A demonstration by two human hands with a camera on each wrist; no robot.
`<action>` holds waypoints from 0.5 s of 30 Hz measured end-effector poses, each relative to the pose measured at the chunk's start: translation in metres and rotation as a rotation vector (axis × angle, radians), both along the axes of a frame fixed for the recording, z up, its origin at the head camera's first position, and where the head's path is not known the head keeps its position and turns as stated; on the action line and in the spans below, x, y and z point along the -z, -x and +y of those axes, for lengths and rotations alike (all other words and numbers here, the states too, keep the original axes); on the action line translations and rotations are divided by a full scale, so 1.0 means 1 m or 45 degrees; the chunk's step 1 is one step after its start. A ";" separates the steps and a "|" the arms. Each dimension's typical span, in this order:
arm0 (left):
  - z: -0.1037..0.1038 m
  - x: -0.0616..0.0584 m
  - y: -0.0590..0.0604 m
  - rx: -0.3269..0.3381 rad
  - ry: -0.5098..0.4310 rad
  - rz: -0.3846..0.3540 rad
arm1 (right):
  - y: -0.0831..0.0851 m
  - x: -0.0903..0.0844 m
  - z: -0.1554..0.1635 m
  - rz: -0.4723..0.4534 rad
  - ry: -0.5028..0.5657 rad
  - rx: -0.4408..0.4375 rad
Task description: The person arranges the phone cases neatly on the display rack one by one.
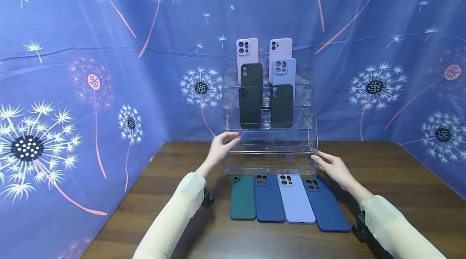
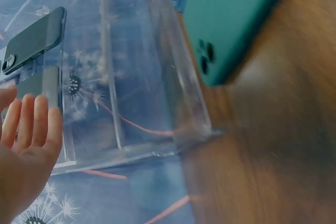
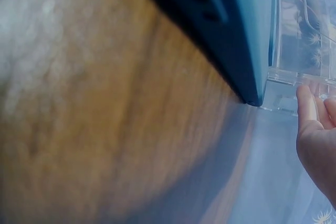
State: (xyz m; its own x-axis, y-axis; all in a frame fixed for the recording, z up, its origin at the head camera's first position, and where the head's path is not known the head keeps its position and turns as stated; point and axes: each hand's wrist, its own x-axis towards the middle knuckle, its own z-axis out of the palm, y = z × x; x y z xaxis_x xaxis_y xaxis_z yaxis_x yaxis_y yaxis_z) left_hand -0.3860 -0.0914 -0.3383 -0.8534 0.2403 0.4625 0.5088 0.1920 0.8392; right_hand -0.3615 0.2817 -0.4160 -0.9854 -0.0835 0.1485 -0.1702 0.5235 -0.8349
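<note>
A clear tiered display rack [image 1: 269, 149] stands at the back of the wooden table. Several phone cases sit upright on its upper tiers, among them a black case [image 1: 282, 107] and a light blue case [image 1: 285, 71]. My left hand [image 1: 223, 145] is at the rack's left side, below the black cases, holding nothing; its fingers look extended in the left wrist view. On the other side my right hand [image 1: 333, 166] pinches the rack's lower right edge between thumb and fingers. The rack's lower tiers hold no cases.
In front of the rack lie a green case [image 1: 243, 198], a dark blue case [image 1: 269, 200], a lavender-blue case [image 1: 296, 200] and another dark blue case [image 1: 327, 206] in a row. A blue dandelion-print cloth [image 1: 196, 28] hangs behind the table [image 1: 174, 178].
</note>
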 end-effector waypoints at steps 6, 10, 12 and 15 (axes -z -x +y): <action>-0.015 0.029 0.001 0.091 0.128 -0.087 | 0.000 0.001 0.001 0.015 0.050 -0.032; -0.022 0.039 -0.008 0.147 0.270 -0.107 | 0.002 0.003 0.002 0.050 0.098 -0.067; -0.024 0.036 -0.018 0.168 0.334 -0.121 | 0.004 0.004 0.002 0.064 0.120 -0.081; -0.030 0.041 -0.023 0.160 0.408 -0.163 | 0.017 0.020 0.008 0.094 0.183 -0.080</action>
State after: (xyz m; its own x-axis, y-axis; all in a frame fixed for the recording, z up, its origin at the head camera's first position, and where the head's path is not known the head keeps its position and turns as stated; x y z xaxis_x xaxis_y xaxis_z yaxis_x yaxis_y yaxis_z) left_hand -0.3630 -0.1217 -0.3797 -0.8539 0.4628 0.2382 0.4402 0.3981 0.8048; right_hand -0.3789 0.2896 -0.4358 -0.9648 -0.1170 0.2354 -0.2626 0.3861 -0.8843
